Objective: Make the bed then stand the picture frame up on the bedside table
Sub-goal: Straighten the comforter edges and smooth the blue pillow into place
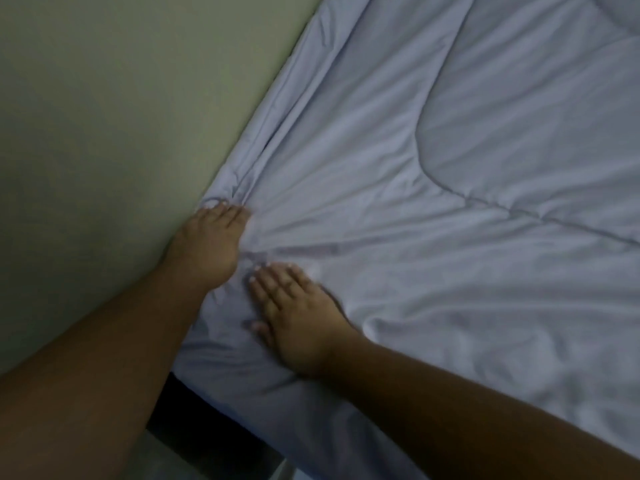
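Comforter (pixel 450 254) lengthwise along wall (pixel 104 98), left hand (pixel 211 240) grip tight on its edge, right hand (pixel 294 313) flat, grip apart

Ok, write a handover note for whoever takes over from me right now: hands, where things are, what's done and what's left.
Left hand: on the comforter at its edge by the wall. Folds gather at its fingertips; I cannot tell whether it is pinching or only pressing.
Right hand: flat, fingers straight, pressing the comforter just beside the left hand.
Comforter: spread over the bed, creased around the hands, smoother farther off.
Picture frame and bedside table: not in view.
Done: comforter laid out.
Left: smooth this wall-side corner, then stand the picture frame up on the bedside table.
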`<move>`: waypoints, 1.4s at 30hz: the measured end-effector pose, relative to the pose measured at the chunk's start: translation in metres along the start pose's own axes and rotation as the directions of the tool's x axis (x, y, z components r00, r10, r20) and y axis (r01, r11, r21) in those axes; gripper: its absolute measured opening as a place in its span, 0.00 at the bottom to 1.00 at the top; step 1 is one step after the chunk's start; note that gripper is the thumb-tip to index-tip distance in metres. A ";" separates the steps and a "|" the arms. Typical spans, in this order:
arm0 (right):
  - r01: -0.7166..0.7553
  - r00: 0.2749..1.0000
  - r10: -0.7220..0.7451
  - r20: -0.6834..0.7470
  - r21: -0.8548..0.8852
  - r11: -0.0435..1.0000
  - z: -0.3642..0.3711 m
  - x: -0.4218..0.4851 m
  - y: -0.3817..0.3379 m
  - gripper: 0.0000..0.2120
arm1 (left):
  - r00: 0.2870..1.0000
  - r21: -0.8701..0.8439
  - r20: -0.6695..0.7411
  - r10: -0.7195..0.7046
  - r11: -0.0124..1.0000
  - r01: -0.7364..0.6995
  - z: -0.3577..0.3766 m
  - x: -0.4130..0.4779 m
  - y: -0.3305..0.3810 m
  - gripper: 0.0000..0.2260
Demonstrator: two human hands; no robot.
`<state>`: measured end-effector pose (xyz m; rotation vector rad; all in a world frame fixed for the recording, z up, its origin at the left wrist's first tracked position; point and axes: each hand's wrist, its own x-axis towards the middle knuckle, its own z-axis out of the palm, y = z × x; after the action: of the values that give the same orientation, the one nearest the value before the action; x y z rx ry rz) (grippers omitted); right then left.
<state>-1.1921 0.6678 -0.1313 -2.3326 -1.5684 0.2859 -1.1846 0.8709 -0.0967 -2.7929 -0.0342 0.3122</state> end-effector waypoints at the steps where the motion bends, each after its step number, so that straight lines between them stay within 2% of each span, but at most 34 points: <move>1: -0.018 1.000 0.019 0.011 -0.039 0.999 0.000 -0.005 0.007 0.28 | 1.000 -0.046 0.027 -0.007 0.999 0.008 0.000 0.002 0.007 0.23; 3: 0.073 0.997 -0.071 0.036 -0.066 0.995 0.007 -0.022 0.007 0.28 | 0.996 -0.097 0.094 0.002 0.995 0.007 0.011 -0.008 0.014 0.24; 4: 0.167 0.985 -0.164 0.045 -0.066 0.984 0.014 -0.033 0.001 0.29 | 0.991 -0.110 0.132 -0.009 0.994 0.024 0.018 -0.016 0.014 0.26; 6: 0.363 0.930 -0.356 0.091 -0.085 0.928 0.025 -0.057 -0.016 0.29 | 0.978 -0.124 0.195 -0.069 0.988 0.094 0.028 -0.024 0.011 0.27; 8: 0.480 0.875 -0.462 0.145 -0.137 0.866 0.029 -0.075 -0.029 0.27 | 0.966 -0.203 0.199 -0.166 0.957 0.206 0.021 -0.017 0.019 0.28; 9: 0.489 0.871 -0.475 0.127 -0.121 0.864 0.025 -0.082 -0.030 0.26 | 0.957 -0.274 0.172 -0.235 0.921 0.276 0.013 -0.009 0.027 0.29; 10: 0.492 0.871 -0.490 0.043 -0.075 0.868 0.020 -0.085 -0.025 0.25 | 0.944 -0.337 0.146 -0.296 0.882 0.328 0.004 -0.003 0.038 0.30; 12: 0.398 0.909 -0.402 -0.113 -0.055 0.916 0.010 -0.093 0.001 0.24 | 0.932 -0.399 0.114 -0.345 0.843 0.361 -0.002 0.002 0.059 0.30; 14: 0.217 0.959 -0.239 -0.151 -0.148 0.965 0.001 -0.105 0.031 0.26 | 0.916 -0.378 0.216 -0.337 0.837 0.397 0.003 -0.004 0.076 0.28; 15: 0.219 0.968 -0.234 -0.090 -0.152 0.964 0.007 -0.114 0.039 0.28 | 0.890 -0.350 0.280 -0.360 0.825 0.443 0.006 -0.009 0.079 0.28; 16: 0.287 0.952 -0.300 -0.063 -0.160 0.944 0.019 -0.123 0.042 0.28 | 0.860 -0.331 0.325 -0.393 0.805 0.493 0.008 -0.011 0.080 0.28; 17: 0.297 0.949 -0.287 -0.127 0.068 0.952 0.027 -0.133 0.035 0.30 | 0.833 -0.320 0.356 -0.425 0.782 0.535 0.008 -0.010 0.081 0.28; 18: 0.192 0.981 -0.155 -0.117 0.456 0.869 0.035 -0.142 0.027 0.32 | 0.811 -0.316 0.379 -0.446 0.761 0.566 0.004 -0.006 0.084 0.28; 19: 0.186 0.982 -0.118 -0.145 0.716 0.673 0.040 -0.147 0.027 0.37 | 0.795 -0.316 0.390 -0.464 0.744 0.589 -0.001 0.000 0.088 0.28; 20: 0.232 0.973 -0.136 -0.188 0.774 0.589 0.042 -0.152 0.028 0.40 | 0.784 -0.315 0.388 -0.484 0.730 0.607 -0.008 0.006 0.094 0.27; 21: 0.255 0.961 -0.098 -0.258 0.695 0.673 0.037 -0.161 0.034 0.36 | 0.782 -0.316 0.369 -0.503 0.723 0.614 -0.015 0.012 0.100 0.27; 23: 0.188 0.967 -0.092 -0.239 0.423 0.886 0.000 -0.169 0.054 0.24 | 0.814 -0.323 0.296 -0.501 0.749 0.578 -0.034 0.027 0.122 0.27; 24: 0.112 0.952 0.000 -0.305 0.349 0.931 -0.019 -0.176 0.061 0.21 | 0.842 -0.327 0.260 -0.473 0.777 0.537 -0.043 0.035 0.136 0.27; 25: 0.114 0.973 -0.030 -0.228 0.362 0.925 -0.029 -0.184 0.072 0.21 | 0.868 -0.332 0.230 -0.439 0.804 0.494 -0.054 0.044 0.153 0.27; 26: 0.079 0.976 -0.010 -0.218 0.310 0.948 -0.048 -0.191 0.091 0.22 | 0.887 -0.338 0.208 -0.413 0.820 0.461 -0.067 0.054 0.171 0.27; 28: -0.055 0.954 0.104 -0.282 0.177 0.983 -0.087 -0.208 0.138 0.26 | 0.910 -0.388 0.161 -0.381 0.824 0.414 -0.101 0.076 0.216 0.28; 31: -0.303 0.868 0.320 -0.379 0.105 0.947 -0.154 -0.252 0.223 0.28 | 0.938 -0.518 0.064 -0.342 0.791 0.324 -0.167 0.107 0.292 0.29; 35: -0.589 0.705 0.555 -0.443 0.071 0.805 -0.240 -0.341 0.311 0.32 | 0.963 -0.628 -0.055 -0.262 0.759 0.171 -0.265 0.146 0.398 0.29; 38: -0.728 0.575 0.644 -0.505 0.044 0.684 -0.304 -0.415 0.363 0.29 | 0.970 -0.690 -0.136 -0.203 0.722 0.055 -0.331 0.173 0.475 0.29; 42: -0.806 0.472 0.680 -0.561 0.039 0.591 -0.369 -0.511 0.419 0.29 | 0.964 -0.759 -0.215 -0.154 0.648 -0.066 -0.409 0.205 0.576 0.28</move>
<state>-0.9003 -0.0054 0.0538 -2.8197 -0.2268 -0.3760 -0.9028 0.2077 0.0495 -3.6546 -0.2241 -0.1496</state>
